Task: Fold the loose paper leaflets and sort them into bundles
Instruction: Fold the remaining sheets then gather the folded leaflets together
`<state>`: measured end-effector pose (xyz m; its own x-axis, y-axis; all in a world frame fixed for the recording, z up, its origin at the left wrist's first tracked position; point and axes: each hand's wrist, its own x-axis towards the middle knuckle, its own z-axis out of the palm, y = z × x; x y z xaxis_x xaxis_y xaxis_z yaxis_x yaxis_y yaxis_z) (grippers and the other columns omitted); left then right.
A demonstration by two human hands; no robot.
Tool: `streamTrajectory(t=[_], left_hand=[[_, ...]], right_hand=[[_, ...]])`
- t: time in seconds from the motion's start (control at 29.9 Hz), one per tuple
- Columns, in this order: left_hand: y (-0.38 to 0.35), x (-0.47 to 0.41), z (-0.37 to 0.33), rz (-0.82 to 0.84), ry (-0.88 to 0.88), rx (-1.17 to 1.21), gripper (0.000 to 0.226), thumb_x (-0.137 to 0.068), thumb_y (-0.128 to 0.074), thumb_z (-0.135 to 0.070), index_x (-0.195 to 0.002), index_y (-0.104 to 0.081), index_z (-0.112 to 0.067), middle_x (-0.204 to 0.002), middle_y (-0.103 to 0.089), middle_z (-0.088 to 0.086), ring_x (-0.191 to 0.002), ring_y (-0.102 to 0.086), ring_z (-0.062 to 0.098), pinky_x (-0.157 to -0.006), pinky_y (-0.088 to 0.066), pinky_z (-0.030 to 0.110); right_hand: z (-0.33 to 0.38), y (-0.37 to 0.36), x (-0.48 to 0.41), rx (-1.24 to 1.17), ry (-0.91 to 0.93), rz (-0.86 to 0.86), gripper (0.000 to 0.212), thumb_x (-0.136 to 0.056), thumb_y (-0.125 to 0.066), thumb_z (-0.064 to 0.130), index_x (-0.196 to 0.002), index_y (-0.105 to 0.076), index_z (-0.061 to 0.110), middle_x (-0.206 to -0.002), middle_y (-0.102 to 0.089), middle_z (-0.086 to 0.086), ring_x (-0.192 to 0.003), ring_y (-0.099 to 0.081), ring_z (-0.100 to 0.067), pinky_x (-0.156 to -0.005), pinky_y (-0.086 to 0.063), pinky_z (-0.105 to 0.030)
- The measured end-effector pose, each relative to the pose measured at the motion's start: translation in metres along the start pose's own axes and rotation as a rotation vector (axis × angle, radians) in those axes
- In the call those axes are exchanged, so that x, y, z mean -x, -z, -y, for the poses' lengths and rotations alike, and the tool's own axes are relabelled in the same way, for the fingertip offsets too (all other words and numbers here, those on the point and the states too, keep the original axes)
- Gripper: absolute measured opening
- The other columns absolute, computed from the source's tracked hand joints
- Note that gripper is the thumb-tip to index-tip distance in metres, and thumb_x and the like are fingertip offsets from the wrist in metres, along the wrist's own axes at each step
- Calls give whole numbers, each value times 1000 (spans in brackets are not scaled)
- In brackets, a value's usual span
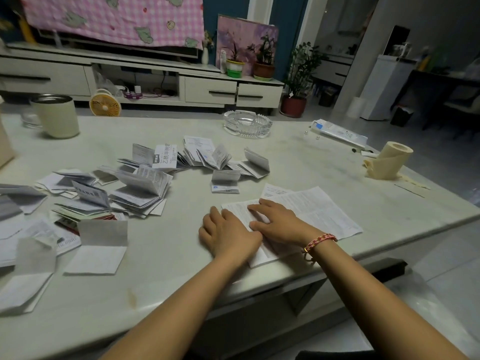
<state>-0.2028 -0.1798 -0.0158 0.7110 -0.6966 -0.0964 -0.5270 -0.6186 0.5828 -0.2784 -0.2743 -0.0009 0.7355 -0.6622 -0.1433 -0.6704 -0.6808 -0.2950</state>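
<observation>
At the near right of the tabletop, an open leaflet lay flat under both hands. Its long axis ran from the near left out toward the far right, so most of the paper stretched away to the right of the hands, which pressed on its left end. The right hand lay further onto the sheet and was nearer to that free length. The left hand sat at the sheet's left border, partly over bare tabletop. Neither grip held anything: fingers fairly straight, palms down, pressing the paper. The leaflet looked thin and white, densely printed in small text, with a second sheet peeking from under its far edge. Folded leaflets lay heaped well apart to the left. As a judgement, the free right end was the part to bring over toward the hands
</observation>
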Motion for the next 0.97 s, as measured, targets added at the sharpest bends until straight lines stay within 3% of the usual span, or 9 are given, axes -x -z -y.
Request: streamTrajectory(t=[0.13, 0.2, 0.3, 0.44, 0.57, 0.8, 0.97], left_hand=[[11, -13, -1, 15, 24, 114, 61, -77, -60, -28, -132, -39, -15, -151, -20, 3, -138, -13, 24, -110, -12, 34], [14, -19, -1, 19, 11, 99, 68, -76, -63, -24, -136, -33, -18, -147, -25, 3, -134, -19, 26, -107, -17, 34], [22, -31, -3, 117, 30, 20, 82, -74, -71, -28, -140, -25, -19, -140, -28, 9, -130, -25, 29, -103, -23, 34], [28, -50, -5, 196, 115, 33, 80, -69, -79, -31, -135, -36, -17, -138, -33, 11, -129, -29, 29, -102, -26, 33], [22, -53, -3, 171, 128, 38, 64, -69, -79, -32, -125, -51, -19, -132, -37, 10, -123, -33, 29, -100, -29, 32], [27, -54, -10, 210, 82, -105, 90, -67, -80, -41, -136, -31, -9, -139, -32, 15, -131, -30, 30, -104, -28, 35], [27, -58, -15, 214, 109, -113, 74, -70, -79, -39, -129, -42, -13, -135, -37, 12, -128, -32, 28, -101, -30, 34]], right_hand=[[-6, 4, 1, -63, 23, 10, 58, -89, -58, 41, -141, -36, 29, -154, -24, 0, -141, -20, -19, -114, -17, -43], [-10, 5, 2, -110, 18, 7, 60, -86, -60, 42, -141, -37, 30, -154, -23, 1, -141, -19, -18, -114, -15, -43], [-13, 4, 1, -123, 23, 11, 62, -86, -61, 44, -141, -37, 30, -154, -23, 2, -141, -19, -18, -114, -16, -43], [-15, 3, -2, -112, 35, -4, 63, -85, -62, 44, -141, -36, 28, -152, -27, 4, -140, -22, -17, -114, -18, -44], [-15, 2, -3, -184, 36, -43, 65, -81, -67, 41, -138, -40, 25, -146, -38, 4, -135, -31, -17, -111, -24, -44], [-13, 1, 0, -230, 29, -47, 64, -80, -69, 37, -137, -41, 25, -146, -38, 5, -135, -32, -16, -112, -25, -43], [-13, 3, 1, -237, 34, -46, 65, -81, -69, 36, -138, -40, 24, -146, -37, 4, -134, -33, -15, -112, -26, -41]])
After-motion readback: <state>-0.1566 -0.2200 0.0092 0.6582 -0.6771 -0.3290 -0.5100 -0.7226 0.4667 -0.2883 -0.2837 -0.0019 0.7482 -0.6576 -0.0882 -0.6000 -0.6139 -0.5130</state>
